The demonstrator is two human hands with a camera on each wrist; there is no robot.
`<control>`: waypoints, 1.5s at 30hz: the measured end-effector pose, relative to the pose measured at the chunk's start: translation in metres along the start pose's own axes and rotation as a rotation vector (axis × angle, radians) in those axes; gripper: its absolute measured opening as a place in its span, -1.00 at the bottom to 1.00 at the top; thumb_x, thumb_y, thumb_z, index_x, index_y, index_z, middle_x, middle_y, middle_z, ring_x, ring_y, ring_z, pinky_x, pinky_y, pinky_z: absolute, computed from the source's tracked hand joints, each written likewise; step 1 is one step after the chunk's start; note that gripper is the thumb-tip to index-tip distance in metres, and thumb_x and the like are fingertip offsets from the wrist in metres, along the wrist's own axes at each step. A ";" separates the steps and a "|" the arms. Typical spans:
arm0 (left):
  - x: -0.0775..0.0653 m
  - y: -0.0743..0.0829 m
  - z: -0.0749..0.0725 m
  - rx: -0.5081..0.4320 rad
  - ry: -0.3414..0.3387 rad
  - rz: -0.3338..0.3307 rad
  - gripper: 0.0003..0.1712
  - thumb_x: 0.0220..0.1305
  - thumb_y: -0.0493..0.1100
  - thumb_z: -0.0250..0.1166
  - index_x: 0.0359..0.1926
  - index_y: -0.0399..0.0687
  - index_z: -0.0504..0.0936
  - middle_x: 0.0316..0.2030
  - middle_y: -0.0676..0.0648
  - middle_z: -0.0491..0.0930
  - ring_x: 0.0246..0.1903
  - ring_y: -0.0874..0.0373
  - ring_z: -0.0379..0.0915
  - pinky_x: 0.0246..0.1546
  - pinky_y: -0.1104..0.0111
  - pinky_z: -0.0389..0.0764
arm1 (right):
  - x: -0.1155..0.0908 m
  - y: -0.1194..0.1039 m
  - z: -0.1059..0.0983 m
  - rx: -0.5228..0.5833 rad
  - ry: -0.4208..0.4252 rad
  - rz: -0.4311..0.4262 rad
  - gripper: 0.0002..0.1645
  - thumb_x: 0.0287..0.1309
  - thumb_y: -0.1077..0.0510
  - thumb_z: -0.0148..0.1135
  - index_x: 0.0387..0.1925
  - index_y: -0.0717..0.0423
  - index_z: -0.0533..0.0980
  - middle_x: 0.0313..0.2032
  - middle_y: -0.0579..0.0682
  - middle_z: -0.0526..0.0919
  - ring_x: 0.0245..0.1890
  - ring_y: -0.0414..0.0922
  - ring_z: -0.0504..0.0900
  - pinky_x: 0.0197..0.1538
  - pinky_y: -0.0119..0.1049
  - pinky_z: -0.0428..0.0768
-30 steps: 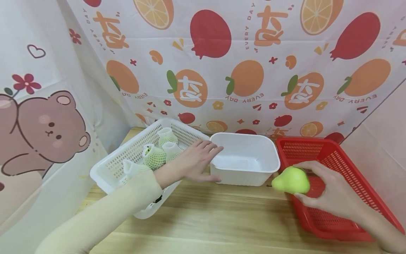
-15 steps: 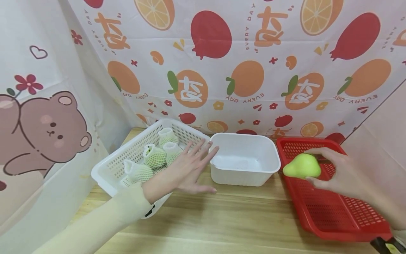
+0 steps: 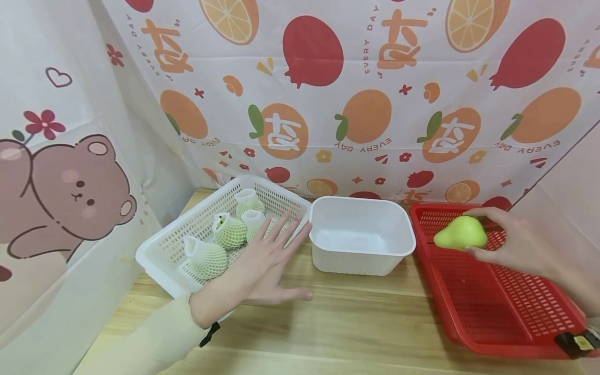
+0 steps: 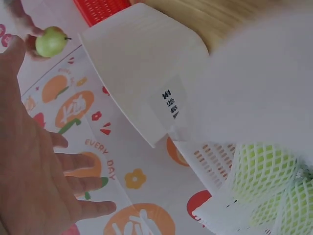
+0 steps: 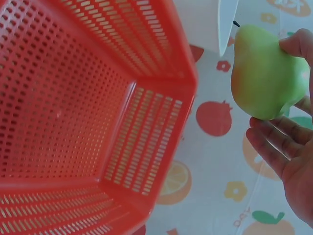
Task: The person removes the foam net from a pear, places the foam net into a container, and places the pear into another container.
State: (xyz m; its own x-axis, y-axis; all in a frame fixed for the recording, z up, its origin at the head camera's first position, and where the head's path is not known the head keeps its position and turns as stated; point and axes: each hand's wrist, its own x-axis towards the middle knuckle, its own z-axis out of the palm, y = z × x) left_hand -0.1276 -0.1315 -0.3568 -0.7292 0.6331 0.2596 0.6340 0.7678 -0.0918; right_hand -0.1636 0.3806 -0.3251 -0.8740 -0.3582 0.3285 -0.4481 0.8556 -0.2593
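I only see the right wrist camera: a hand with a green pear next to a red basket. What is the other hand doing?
Observer: The left hand is flat with its fingers spread, by the near edge of a white basket. It holds nothing.
Operator: What's in that basket?
Observer: Several green fruits in white foam nets.
Operator: Is anything between that basket and my red one?
Observer: Yes, a white tub stands between them on the wooden table. I see nothing inside it.
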 end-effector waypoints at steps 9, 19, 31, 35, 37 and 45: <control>-0.016 0.012 0.001 -0.002 -0.004 -0.015 0.48 0.03 0.76 0.19 0.69 -0.08 0.03 0.65 -0.26 0.11 0.67 -0.29 -0.06 0.58 -0.28 0.17 | 0.008 0.024 0.003 -0.046 -0.055 0.037 -0.11 -0.21 -0.02 0.78 0.19 0.09 0.55 -0.05 0.05 0.73 -0.15 -0.65 0.37 -0.29 -0.41 0.61; -0.032 0.022 0.011 -0.018 0.013 -0.032 0.47 0.02 0.77 0.18 0.69 -0.05 0.05 0.64 -0.23 0.15 0.67 -0.26 -0.05 0.57 -0.20 0.25 | 0.027 0.033 0.014 -0.036 -0.232 0.134 -0.01 -0.09 -0.08 0.71 0.35 0.13 0.45 0.10 0.16 0.64 0.00 0.07 0.58 -0.23 -0.23 0.62; -0.039 0.029 0.024 -0.056 0.050 -0.007 0.44 0.05 0.75 0.21 0.66 -0.11 0.10 0.61 -0.23 0.24 0.65 -0.24 0.04 0.59 -0.13 0.27 | 0.040 0.053 0.033 -0.082 -0.271 0.126 -0.15 -0.06 -0.09 0.67 0.23 0.10 0.51 -0.04 0.11 0.69 -0.12 0.01 0.61 -0.22 -0.20 0.58; -0.040 0.029 0.028 -0.045 0.071 0.007 0.44 0.05 0.75 0.20 0.65 -0.13 0.12 0.59 -0.23 0.27 0.63 -0.24 0.09 0.57 -0.14 0.29 | 0.044 0.062 0.043 -0.093 -0.287 0.121 -0.14 -0.06 -0.10 0.66 0.23 0.16 0.53 -0.04 0.14 0.70 -0.12 0.02 0.62 -0.20 -0.18 0.57; -0.040 0.029 0.028 -0.041 0.079 0.016 0.44 0.06 0.75 0.19 0.66 -0.12 0.10 0.59 -0.23 0.28 0.62 -0.23 0.14 0.57 -0.14 0.30 | 0.045 0.065 0.048 -0.104 -0.299 0.125 -0.12 -0.06 -0.13 0.67 0.23 0.17 0.53 -0.01 0.16 0.71 -0.11 0.03 0.62 -0.20 -0.18 0.58; -0.041 0.029 0.027 -0.031 0.073 0.030 0.44 0.08 0.77 0.13 0.68 -0.10 0.05 0.58 -0.21 0.30 0.59 -0.16 0.23 0.56 -0.15 0.30 | 0.048 0.066 0.065 -0.106 -0.319 0.103 -0.14 -0.08 -0.08 0.66 0.23 0.20 0.54 0.00 0.16 0.72 -0.14 -0.01 0.62 -0.19 -0.17 0.61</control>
State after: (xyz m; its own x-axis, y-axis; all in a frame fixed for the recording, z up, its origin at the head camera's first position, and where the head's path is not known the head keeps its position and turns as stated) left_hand -0.0865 -0.1326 -0.3959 -0.6895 0.6462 0.3270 0.6639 0.7444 -0.0714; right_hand -0.2476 0.3959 -0.3857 -0.9357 -0.3527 0.0012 -0.3474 0.9212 -0.1750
